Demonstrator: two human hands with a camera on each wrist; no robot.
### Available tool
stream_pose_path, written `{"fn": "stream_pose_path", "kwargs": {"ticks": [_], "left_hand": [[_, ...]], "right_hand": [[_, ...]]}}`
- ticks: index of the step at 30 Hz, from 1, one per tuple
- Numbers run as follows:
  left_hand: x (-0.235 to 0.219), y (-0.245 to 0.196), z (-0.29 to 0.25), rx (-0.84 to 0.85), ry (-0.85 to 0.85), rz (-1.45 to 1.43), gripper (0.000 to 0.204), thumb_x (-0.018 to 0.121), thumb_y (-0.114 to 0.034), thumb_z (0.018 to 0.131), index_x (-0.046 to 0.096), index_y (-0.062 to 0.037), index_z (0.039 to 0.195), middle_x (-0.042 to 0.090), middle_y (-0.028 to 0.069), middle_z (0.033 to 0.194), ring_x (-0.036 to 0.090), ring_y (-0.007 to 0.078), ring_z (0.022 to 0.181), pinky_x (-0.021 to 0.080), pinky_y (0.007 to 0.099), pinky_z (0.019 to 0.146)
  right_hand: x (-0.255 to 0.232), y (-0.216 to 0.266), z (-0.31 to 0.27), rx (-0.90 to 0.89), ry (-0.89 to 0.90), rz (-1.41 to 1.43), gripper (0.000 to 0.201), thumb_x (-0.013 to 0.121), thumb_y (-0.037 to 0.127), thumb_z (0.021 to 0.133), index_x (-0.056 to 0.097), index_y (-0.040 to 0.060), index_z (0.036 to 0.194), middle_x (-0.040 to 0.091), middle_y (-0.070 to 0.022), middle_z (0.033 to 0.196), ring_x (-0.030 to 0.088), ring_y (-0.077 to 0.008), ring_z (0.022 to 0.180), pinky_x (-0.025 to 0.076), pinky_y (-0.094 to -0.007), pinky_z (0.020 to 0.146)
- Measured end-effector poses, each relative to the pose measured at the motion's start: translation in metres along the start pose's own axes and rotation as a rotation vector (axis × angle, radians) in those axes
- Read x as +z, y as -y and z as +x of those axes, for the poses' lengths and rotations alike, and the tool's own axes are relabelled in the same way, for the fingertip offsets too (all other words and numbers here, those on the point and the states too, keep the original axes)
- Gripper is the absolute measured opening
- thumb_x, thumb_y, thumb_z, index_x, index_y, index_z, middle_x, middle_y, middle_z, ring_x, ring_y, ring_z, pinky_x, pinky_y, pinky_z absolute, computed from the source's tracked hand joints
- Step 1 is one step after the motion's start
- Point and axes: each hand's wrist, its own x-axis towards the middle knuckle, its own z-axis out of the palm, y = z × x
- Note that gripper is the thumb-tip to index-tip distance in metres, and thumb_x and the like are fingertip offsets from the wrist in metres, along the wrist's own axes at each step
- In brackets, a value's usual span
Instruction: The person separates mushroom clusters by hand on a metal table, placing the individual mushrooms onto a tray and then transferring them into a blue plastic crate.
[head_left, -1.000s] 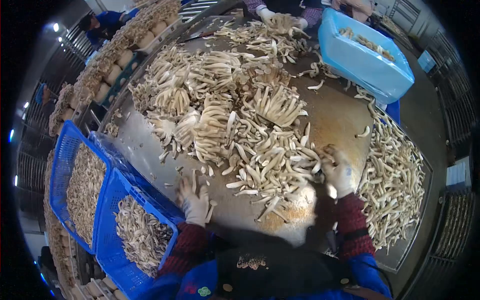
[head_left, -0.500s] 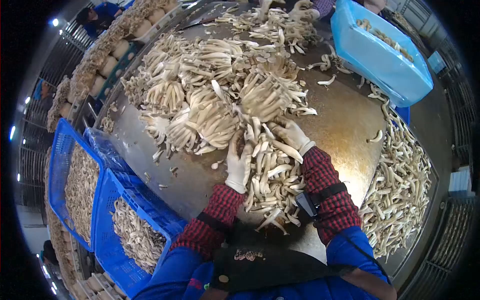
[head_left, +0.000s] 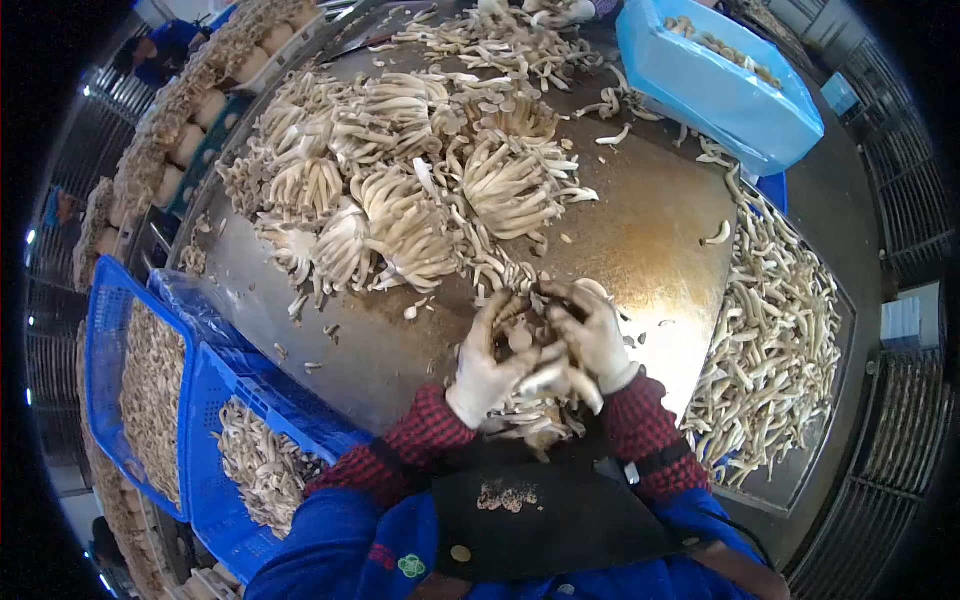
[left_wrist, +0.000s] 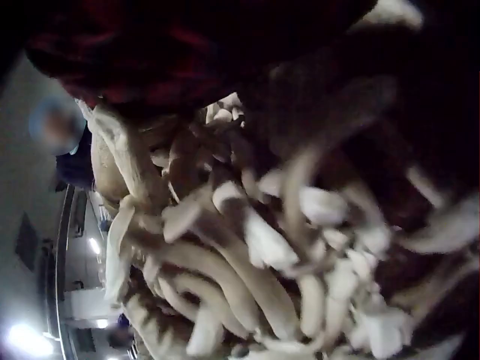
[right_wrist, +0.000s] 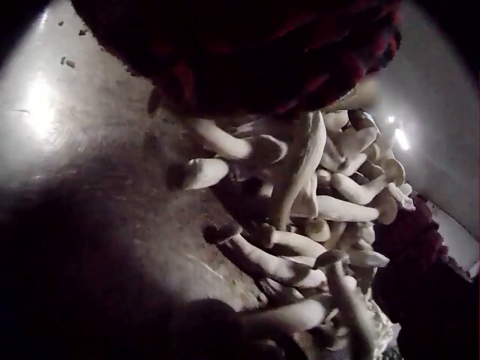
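Observation:
Both gloved hands are close together near the apron at the table's front edge. The left hand (head_left: 483,368), fingers curled, cups one side of a small heap of loose long-stemmed mushrooms (head_left: 545,378). From the other side the right hand (head_left: 597,338) curls round the same heap. Some mushrooms between the palms are blurred. In the left wrist view, thick pale stems (left_wrist: 247,262) fill the middle below a dark sleeve. The right wrist view has mushrooms (right_wrist: 300,247) lying on the metal tabletop (right_wrist: 112,150). The sleeves hide the hands in both wrist views.
Uncut mushroom clusters (head_left: 400,220) cover the table's middle. Blue crates (head_left: 240,500) of mushrooms stand at the left, and a mushroom-filled tray (head_left: 770,350) at the right. A blue-lined bin (head_left: 720,100) sits at the back right, near another person's hands (head_left: 560,12).
The hands, first apart on either side of the loose mushrooms, came together behind them and drew them back towards the apron. The bare tabletop behind the heap has widened.

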Motion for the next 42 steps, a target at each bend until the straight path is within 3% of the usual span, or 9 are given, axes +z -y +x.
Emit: {"fn": "stream_pose_path", "kwargs": {"ticks": [8,10,12,16,20,22,28,33,42], "left_hand": [[-0.013,0.005,-0.034,-0.087,0.075,0.579,0.043,0.069,-0.013,0.077,0.055,0.0041,0.115,0.061,0.0175,0.105,0.064,0.0300,0.088,0.050,0.0360,0.079],[-0.010,-0.005,-0.062,-0.229,0.272,0.211,0.047,0.072,-0.021,0.076,0.058,0.0003,0.115,0.061,0.0174,0.111,0.060,0.0325,0.107,0.046,0.0396,0.091],[-0.018,-0.013,-0.084,0.226,0.434,0.486,0.057,0.075,-0.030,0.073,0.058,-0.0020,0.119,0.056,0.0190,0.122,0.052,0.0332,0.119,0.038,0.0432,0.101],[-0.057,-0.054,-0.103,-0.040,0.419,0.825,0.095,0.080,-0.047,0.060,0.042,0.0020,0.133,0.037,0.0265,0.138,0.036,0.0416,0.128,0.028,0.0502,0.107],[-0.092,-0.049,-0.128,-0.374,0.612,0.875,0.109,0.080,-0.046,0.059,0.027,0.0042,0.139,0.035,0.0336,0.134,0.037,0.0505,0.123,0.031,0.0520,0.104],[-0.074,-0.031,-0.154,-0.080,0.603,0.934,0.106,0.080,-0.046,0.060,0.028,0.0047,0.137,0.036,0.0366,0.130,0.038,0.0540,0.120,0.033,0.0532,0.103],[0.003,0.002,-0.114,0.032,0.322,0.721,0.096,0.078,-0.024,0.069,0.022,0.0007,0.143,0.020,0.0331,0.144,0.024,0.0479,0.134,0.032,0.0460,0.109],[0.019,-0.058,-0.101,-0.008,0.315,0.501,0.065,0.066,-0.005,0.071,0.042,0.0034,0.131,0.044,0.0287,0.131,0.042,0.0428,0.125,0.036,0.0417,0.106],[0.088,-0.116,-0.062,-0.065,0.652,0.443,0.074,0.070,-0.008,0.071,0.039,0.0011,0.138,0.059,0.0216,0.117,0.058,0.0313,0.109,0.045,0.0367,0.095]], "right_hand": [[0.009,-0.028,-0.044,-0.120,-0.220,-0.452,0.026,0.065,0.023,0.081,0.067,0.0049,0.100,0.061,-0.0148,0.111,0.056,-0.0334,0.100,0.042,-0.0416,0.089],[0.019,-0.006,-0.082,0.017,-0.219,-0.322,0.028,0.069,0.021,0.073,0.066,0.0042,0.095,0.061,-0.0149,0.108,0.053,-0.0300,0.107,0.040,-0.0419,0.093],[0.016,0.010,-0.118,-0.201,-0.189,-0.374,0.034,0.072,0.019,0.068,0.065,0.0057,0.099,0.060,-0.0137,0.111,0.053,-0.0297,0.109,0.041,-0.0426,0.093],[-0.021,0.009,-0.167,0.021,-0.223,-0.352,0.080,0.084,0.028,0.062,0.048,0.0024,0.129,0.041,-0.0269,0.131,0.046,-0.0407,0.117,0.040,-0.0451,0.100],[-0.051,-0.015,-0.213,0.298,0.246,-0.561,0.117,0.090,0.033,0.052,0.025,0.0009,0.143,0.036,-0.0318,0.133,0.041,-0.0462,0.121,0.038,-0.0464,0.102],[-0.020,-0.006,-0.219,0.177,0.273,-0.432,0.119,0.090,0.031,0.050,0.023,0.0027,0.144,0.036,-0.0321,0.133,0.040,-0.0476,0.122,0.039,-0.0462,0.103],[0.028,0.006,-0.168,0.078,-0.015,-0.228,0.101,0.084,0.021,0.060,0.029,0.0046,0.143,0.027,-0.0288,0.141,0.036,-0.0432,0.130,0.039,-0.0417,0.105],[0.013,0.048,-0.168,0.194,-0.150,0.167,0.070,0.077,0.012,0.072,0.043,-0.0012,0.132,0.056,-0.0183,0.120,0.055,-0.0271,0.112,0.046,-0.0338,0.095],[-0.022,0.046,-0.195,0.273,-0.402,0.817,0.033,0.065,0.019,0.088,0.056,0.0041,0.117,0.061,-0.0061,0.106,0.058,-0.0165,0.092,0.048,-0.0296,0.084]]}}
